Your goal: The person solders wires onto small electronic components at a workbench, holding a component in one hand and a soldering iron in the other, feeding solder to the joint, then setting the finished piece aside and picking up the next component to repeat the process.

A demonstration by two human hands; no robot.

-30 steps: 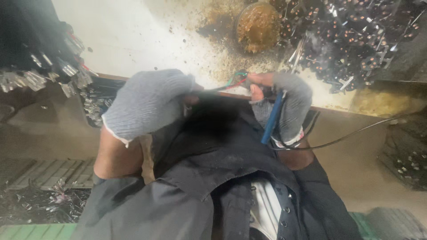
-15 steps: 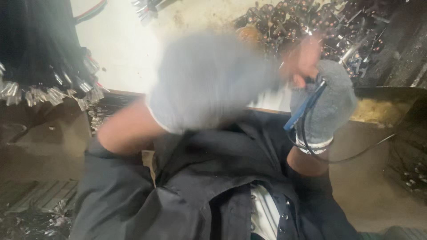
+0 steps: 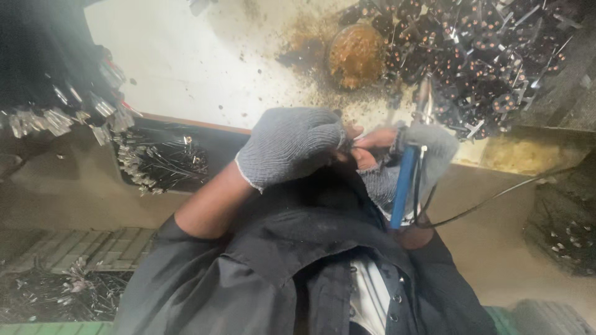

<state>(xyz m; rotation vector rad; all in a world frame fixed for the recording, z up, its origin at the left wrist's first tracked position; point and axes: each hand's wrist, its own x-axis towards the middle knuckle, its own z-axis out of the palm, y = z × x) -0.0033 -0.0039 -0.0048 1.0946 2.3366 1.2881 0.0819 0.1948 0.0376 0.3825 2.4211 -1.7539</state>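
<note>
**Hands back together over the bench edge**

Dropped down and steadied since half a second ago: left hand (image 3: pixel 288 149), blurred and raised then, now sharp and level with the other. Shifted too, the view, now looking further up the bench.

Nearest, dark jacket (image 3: pixel 261 273) open over a white shirt (image 3: pixel 366 298), sleeves pushed up the forearms. Just above, left hand in a grey knit fingerless glove, curled inward, bare fingertips meeting those of the right hand (image 3: pixel 403 161) at a small part pinched between them; too small and shadowed to tell what. Right hand gloved likewise, closed around a blue-handled soldering iron (image 3: pixel 405 186), handle pointing down toward the chest, metal tip (image 3: pixel 424 99) rising above the knuckles, black cord (image 3: pixel 496 198) trailing off to the right.

Left of the hands, a dark tray (image 3: pixel 161 161) of thin wired pieces at the bench edge. Further left, bundles of black wires with metal ends (image 3: pixel 56 111) hanging.

Beyond, white bench top (image 3: pixel 198 62), stained brown. A rusty-brown round lump (image 3: pixel 357 53) on it, and farthest right a heap of small dark copper-tipped components (image 3: pixel 490 56).
</note>
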